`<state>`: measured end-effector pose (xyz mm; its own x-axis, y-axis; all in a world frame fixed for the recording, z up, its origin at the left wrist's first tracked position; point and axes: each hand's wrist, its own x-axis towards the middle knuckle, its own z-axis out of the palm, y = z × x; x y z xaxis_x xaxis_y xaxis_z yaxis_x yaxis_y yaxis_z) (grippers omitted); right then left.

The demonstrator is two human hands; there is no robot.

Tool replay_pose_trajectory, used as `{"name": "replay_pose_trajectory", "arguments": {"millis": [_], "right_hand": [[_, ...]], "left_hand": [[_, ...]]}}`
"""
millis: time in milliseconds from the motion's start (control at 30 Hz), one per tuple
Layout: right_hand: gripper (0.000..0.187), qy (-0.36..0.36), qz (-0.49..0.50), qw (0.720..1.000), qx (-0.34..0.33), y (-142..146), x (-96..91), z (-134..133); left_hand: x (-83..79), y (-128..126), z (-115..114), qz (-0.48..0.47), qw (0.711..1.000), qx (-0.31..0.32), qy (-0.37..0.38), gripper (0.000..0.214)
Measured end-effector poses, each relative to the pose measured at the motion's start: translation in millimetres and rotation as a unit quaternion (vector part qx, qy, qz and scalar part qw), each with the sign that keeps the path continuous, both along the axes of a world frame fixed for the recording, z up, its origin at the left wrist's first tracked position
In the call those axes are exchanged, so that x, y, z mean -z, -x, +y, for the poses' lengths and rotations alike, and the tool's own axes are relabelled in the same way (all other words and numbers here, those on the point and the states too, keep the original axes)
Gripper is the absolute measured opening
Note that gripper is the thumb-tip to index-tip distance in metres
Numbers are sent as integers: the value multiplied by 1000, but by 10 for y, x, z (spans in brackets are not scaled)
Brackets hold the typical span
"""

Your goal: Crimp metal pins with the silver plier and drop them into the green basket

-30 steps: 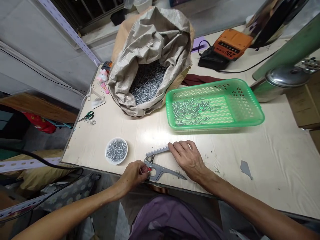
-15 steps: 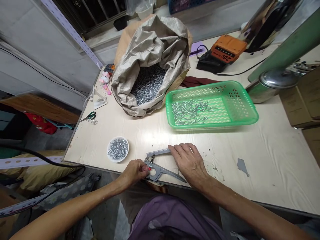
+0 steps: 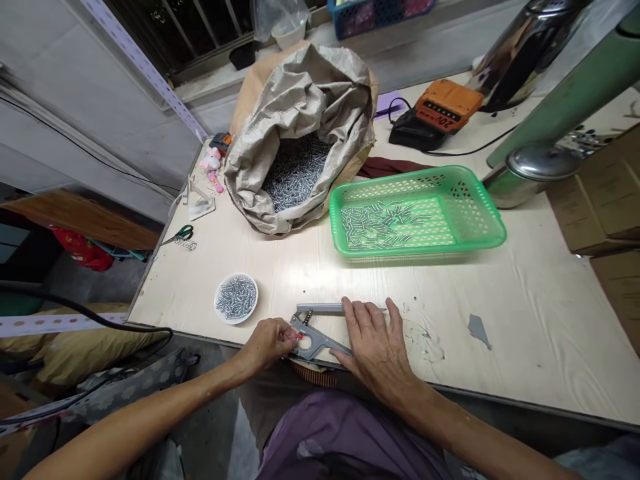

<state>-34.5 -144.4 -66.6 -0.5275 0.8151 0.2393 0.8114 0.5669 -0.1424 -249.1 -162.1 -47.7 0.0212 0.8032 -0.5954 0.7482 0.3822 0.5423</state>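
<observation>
My left hand grips the near end of a grey metal spring-loaded hand tool at the table's front edge, and a red tip shows between my fingers. My right hand lies over the tool's far end, with fingers on its upper bar and thumb against its lower arm. To the left of the tool is a small white dish heaped with silver screws. A green plastic basket holding a loose layer of screws stands farther away, beside a woven sack full of them.
The pale wooden table has a drop-off at its front edge. Scissors lie at its left edge. Beyond the basket are an orange 20V battery and a steel-lidded container. Cardboard boxes stand at the right.
My right hand has slid toward me and now spans both the bar and arm of the tool. The tool's upper bar has swung level. The view has tilted slightly.
</observation>
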Motion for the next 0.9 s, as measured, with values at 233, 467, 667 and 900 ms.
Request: {"name": "replay_pose_trajectory", "arguments": {"millis": [233,467,667,900], "right_hand": [[54,-2,21,1000,-12,-39,53,-69],[54,-94,82,992,35,-350,-368,208],[49,-119,171,977,55,-495,-625,611],[24,8,241,965,105,-753,-786,924]], "left_hand": [[-35,41,-58,-90,991,-95,40,39],[-220,-135,-118,-287,932,-212,-69,79],[-293,-940,621,-576,804,-86,-123,91],[-544,-1838,1344,-689,677,-202,-159,45]]}}
